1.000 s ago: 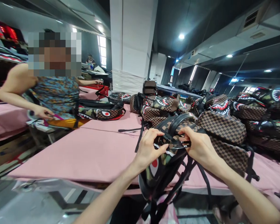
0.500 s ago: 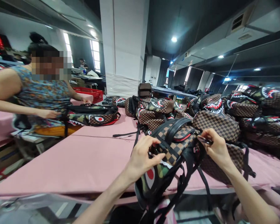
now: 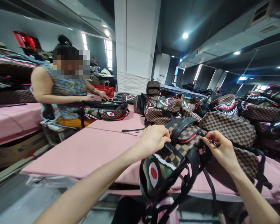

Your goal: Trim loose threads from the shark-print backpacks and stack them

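Observation:
A brown-and-black checkered backpack (image 3: 182, 157) with a camouflage side, a red-and-white eye patch and black straps leans tilted at the table's front edge, before me. My left hand (image 3: 154, 139) is closed in a pinch on its upper part, left of the black carry handle (image 3: 180, 129). On the other side of the handle, by the end of a red-edged zipper (image 3: 189, 137), my right hand (image 3: 220, 148) is closed on a small dark object (image 3: 213, 142). My fingers cover most of that object, so its kind is unclear.
The pink-covered table (image 3: 88, 152) carries a heap of similar backpacks (image 3: 231, 127) behind and to the right. Across at the left, a seated co-worker (image 3: 65, 90) handles another backpack (image 3: 105, 112). Behind that one stands a red crate (image 3: 105, 90). A white pillar (image 3: 136, 46) rises beyond.
My left hand has gone from thumb and fingers apart to a closed pinch on the backpack. The right stays by the zipper end. The view has turned left; the co-worker's hands have shifted along their backpack.

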The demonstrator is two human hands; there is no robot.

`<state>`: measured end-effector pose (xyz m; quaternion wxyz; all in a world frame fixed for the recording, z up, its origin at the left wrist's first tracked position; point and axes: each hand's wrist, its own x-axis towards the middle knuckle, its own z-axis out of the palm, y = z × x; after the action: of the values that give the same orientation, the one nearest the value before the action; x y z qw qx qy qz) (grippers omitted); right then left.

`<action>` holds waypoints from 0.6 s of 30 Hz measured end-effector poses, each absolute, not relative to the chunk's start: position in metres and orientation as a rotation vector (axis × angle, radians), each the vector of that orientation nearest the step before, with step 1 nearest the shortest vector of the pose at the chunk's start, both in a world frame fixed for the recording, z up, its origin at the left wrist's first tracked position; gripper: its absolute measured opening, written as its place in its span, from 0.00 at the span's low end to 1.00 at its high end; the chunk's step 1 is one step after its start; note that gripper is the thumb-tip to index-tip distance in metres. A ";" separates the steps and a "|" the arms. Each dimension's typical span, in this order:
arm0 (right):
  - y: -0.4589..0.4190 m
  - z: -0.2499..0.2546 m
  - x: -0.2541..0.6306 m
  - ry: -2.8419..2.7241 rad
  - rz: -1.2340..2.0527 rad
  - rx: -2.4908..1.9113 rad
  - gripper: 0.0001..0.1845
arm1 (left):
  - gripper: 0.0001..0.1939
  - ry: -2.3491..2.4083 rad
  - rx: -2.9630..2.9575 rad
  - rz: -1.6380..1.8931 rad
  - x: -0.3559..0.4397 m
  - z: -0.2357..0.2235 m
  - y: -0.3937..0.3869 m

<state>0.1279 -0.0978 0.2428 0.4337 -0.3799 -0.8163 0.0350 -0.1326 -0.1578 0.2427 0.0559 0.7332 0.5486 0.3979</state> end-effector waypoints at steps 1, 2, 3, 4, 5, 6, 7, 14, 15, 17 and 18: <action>-0.099 0.244 0.128 -2.035 0.093 -0.946 0.09 | 0.06 1.659 2.238 1.247 -0.132 0.241 -0.160; -0.100 0.244 0.128 -2.034 0.101 -0.945 0.09 | 0.07 1.636 2.202 1.308 -0.131 0.239 -0.161; -0.101 0.245 0.128 -2.034 0.111 -0.944 0.09 | 0.08 1.596 2.109 1.375 -0.132 0.236 -0.163; -0.102 0.245 0.128 -2.034 0.121 -0.942 0.10 | 0.09 1.541 1.971 1.432 -0.132 0.233 -0.164; -0.102 0.245 0.129 -2.036 0.126 -0.941 0.10 | 0.10 1.475 1.815 1.474 -0.134 0.230 -0.165; -0.102 0.245 0.129 -2.039 0.129 -0.940 0.10 | 0.10 1.407 1.666 1.502 -0.135 0.228 -0.166; -0.103 0.245 0.129 -2.043 0.129 -0.940 0.10 | 0.10 1.344 1.543 1.518 -0.137 0.226 -0.167; -0.098 0.241 0.129 -2.004 0.136 -0.953 0.10 | 0.16 1.374 1.612 1.441 -0.146 0.221 -0.174; -0.097 0.240 0.129 -1.989 0.157 -0.957 0.10 | 0.14 1.417 1.683 1.435 -0.146 0.221 -0.175; -0.097 0.239 0.127 -1.973 0.196 -0.969 0.11 | 0.12 1.498 1.802 1.453 -0.143 0.223 -0.175; -0.097 0.239 0.126 -1.977 0.202 -0.978 0.12 | 0.10 1.532 1.841 1.477 -0.139 0.225 -0.174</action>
<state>0.1259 -0.0972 0.2387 0.4468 -0.3950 -0.7986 0.0815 -0.1390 -0.1740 0.2250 0.1631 0.6455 0.5370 0.5180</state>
